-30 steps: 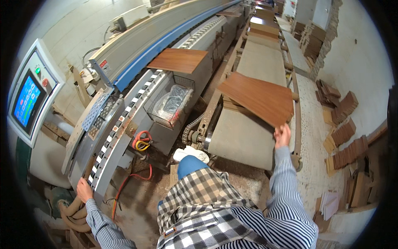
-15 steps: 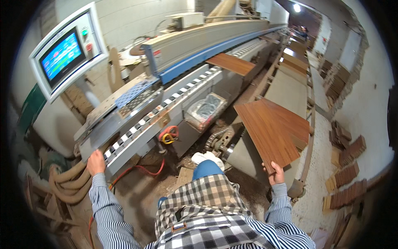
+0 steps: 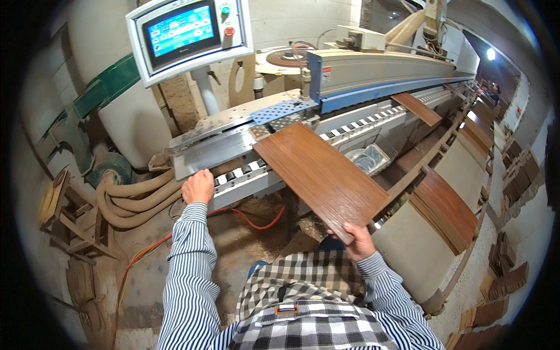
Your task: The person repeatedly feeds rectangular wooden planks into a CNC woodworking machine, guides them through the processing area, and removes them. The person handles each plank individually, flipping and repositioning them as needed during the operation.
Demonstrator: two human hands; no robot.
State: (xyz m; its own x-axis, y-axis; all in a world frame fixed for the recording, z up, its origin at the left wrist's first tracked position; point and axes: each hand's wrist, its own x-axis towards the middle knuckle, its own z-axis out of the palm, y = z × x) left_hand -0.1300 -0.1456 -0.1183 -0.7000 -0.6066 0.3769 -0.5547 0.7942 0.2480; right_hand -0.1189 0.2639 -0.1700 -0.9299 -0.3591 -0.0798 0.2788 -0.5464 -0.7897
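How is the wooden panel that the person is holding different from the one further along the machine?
The held panel is gripped at its near corner by the right hand, its far end resting on the machine's infeed; the far panel lies untouched along the track under the blue beam. The held panel looks much larger, being nearer the camera. Both are flat, rectangular and reddish-brown with a wood grain.
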